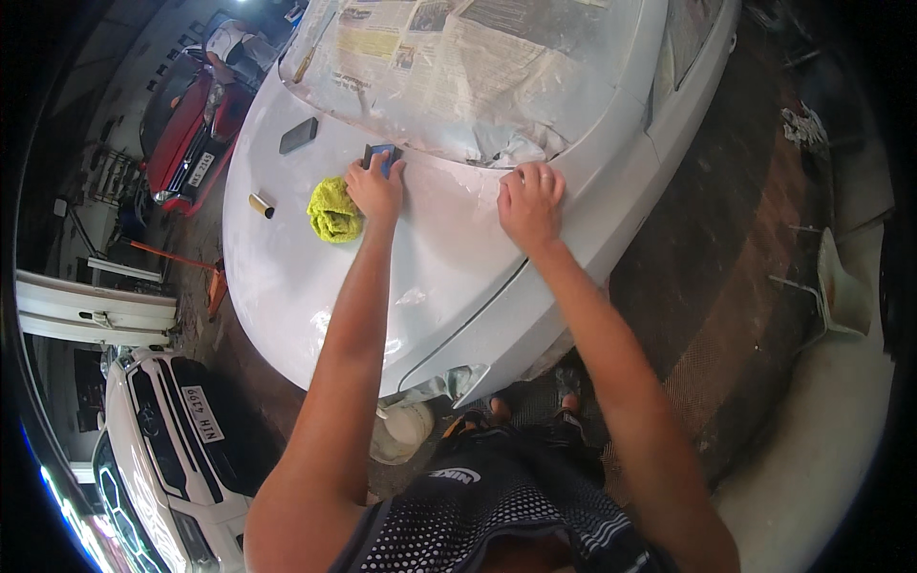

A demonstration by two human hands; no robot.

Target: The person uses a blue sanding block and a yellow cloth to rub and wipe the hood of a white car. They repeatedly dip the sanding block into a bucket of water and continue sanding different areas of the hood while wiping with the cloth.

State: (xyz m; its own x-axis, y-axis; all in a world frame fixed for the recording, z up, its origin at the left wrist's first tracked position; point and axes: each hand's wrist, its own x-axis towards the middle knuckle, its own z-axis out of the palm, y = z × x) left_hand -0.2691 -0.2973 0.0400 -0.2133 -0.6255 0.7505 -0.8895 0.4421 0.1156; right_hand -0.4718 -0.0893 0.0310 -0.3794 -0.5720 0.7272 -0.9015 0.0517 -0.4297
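A white car body panel (449,258) lies beneath both hands. My left hand (376,194) is closed on a small sanding block (384,153), blue with dark edges, at the panel's far side. Just left of that wrist sits a crumpled yellow-green cloth (334,212). Further left are a flat dark grey block (299,136) and a curled piece of sandpaper (261,204). My right hand (532,203) presses on the panel below the corner of the newspaper-masked window (439,67). Its fingers are curled in, and anything under them is hidden.
A white tub (401,430) stands on the floor by the car's near corner. Left are a white vehicle (172,449), a red car (191,143) and an orange jack (216,286). Another person (234,53) is at the far left. A pale chair (841,286) stands right.
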